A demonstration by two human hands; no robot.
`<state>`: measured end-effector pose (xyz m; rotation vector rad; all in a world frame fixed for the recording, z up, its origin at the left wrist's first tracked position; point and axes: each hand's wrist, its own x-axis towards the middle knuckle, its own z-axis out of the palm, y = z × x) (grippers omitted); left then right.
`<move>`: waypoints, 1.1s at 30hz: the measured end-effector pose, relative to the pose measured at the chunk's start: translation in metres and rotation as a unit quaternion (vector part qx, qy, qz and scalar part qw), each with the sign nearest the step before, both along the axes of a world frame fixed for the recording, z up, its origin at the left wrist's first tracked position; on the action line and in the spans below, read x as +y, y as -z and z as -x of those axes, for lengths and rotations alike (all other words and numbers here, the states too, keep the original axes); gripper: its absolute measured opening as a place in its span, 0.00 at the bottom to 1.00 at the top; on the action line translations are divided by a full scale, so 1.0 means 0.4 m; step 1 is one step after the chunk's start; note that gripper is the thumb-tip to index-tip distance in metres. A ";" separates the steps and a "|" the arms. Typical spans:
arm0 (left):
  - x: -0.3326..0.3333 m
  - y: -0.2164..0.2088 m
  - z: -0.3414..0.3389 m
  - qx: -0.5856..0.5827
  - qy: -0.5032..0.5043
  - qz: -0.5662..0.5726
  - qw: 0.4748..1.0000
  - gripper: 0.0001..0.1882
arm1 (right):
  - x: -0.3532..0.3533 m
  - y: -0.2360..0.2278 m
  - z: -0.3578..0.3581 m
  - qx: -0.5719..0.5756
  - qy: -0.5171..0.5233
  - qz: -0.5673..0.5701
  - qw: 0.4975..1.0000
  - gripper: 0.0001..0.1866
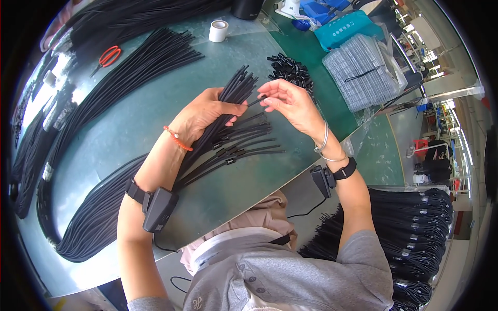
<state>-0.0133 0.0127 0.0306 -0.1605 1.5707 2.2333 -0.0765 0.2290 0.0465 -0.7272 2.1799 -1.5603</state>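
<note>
My left hand (210, 110) is wrapped round a bundle of thin black cables (238, 87), whose cut ends fan out above the thumb. Just right of it, my right hand (290, 103) pinches a small black sleeve (263, 97) between thumb and fingertips, at the end of one cable that sticks out from the bundle. Below my hands, several cables lie apart on the table, with small black sleeves (230, 161) on them. A heap of loose black sleeves (291, 72) lies beyond my right hand.
The green-topped table (249, 181) also bears a long cable bundle (129, 67), red-handled scissors (109, 56) and a white tape roll (218, 31). A stack of clear plastic trays (358, 72) stands at the right. More black cables (410, 228) hang beside me at lower right.
</note>
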 end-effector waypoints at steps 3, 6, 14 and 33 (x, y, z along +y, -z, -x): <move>-0.002 0.007 0.002 0.008 0.001 0.002 1.000 0.11 | -0.001 -0.026 -0.001 0.068 -0.032 -0.014 0.997 0.06; -0.008 0.014 0.004 0.023 0.008 -0.002 1.000 0.11 | 0.000 -0.056 0.000 0.184 -0.064 -0.097 0.976 0.06; -0.004 0.003 -0.001 0.013 0.000 -0.008 1.000 0.11 | 0.000 -0.054 -0.009 0.159 -0.044 -0.066 0.984 0.07; -0.015 0.003 0.009 -0.027 0.023 -0.041 0.999 0.12 | 0.063 0.030 0.012 0.610 -0.062 -0.316 0.724 0.12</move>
